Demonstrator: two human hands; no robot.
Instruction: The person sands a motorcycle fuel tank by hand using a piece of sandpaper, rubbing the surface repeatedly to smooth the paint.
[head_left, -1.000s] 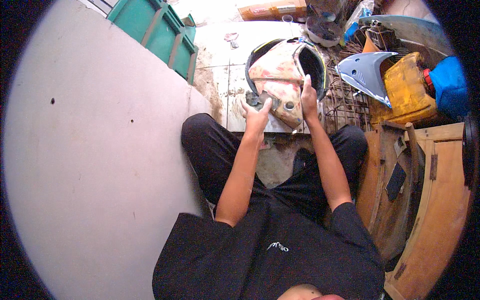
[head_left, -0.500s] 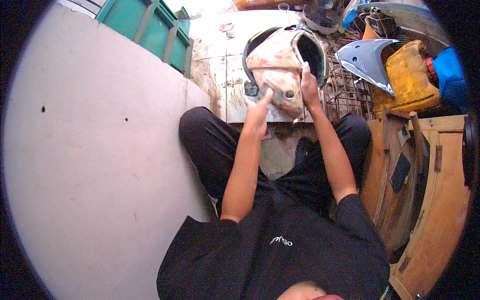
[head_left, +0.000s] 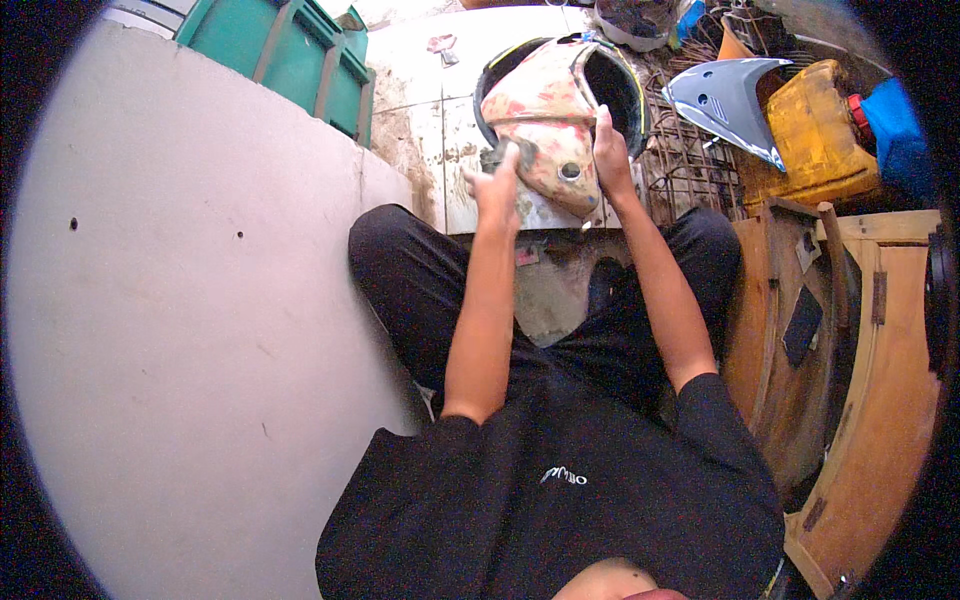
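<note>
A curved helmet-like shell [head_left: 545,125], cream with worn pink-red patches and a round hole, rests on white tiles. Behind and around it shows a dark round rim with a yellow line. My right hand [head_left: 612,160] grips the shell's right edge, thumb up along it. At its lower left side is my left hand [head_left: 493,190], fingers pressed against the surface. Under those fingers lies a dark grey piece [head_left: 518,152], perhaps sandpaper; motion blur hides its exact form.
Rusty metal mesh [head_left: 690,170] lies right of the shell, beside a grey fairing panel [head_left: 720,95] and a yellow jerrycan [head_left: 820,130]. Wooden panels [head_left: 890,350] stand near my right leg. A white wall [head_left: 200,350] runs along my left, with a green cabinet [head_left: 290,50] beyond.
The whole scene has shifted slightly up and left in view. My left hand and the dark piece have slid a little leftward over the shell; my right hand keeps its grip.
</note>
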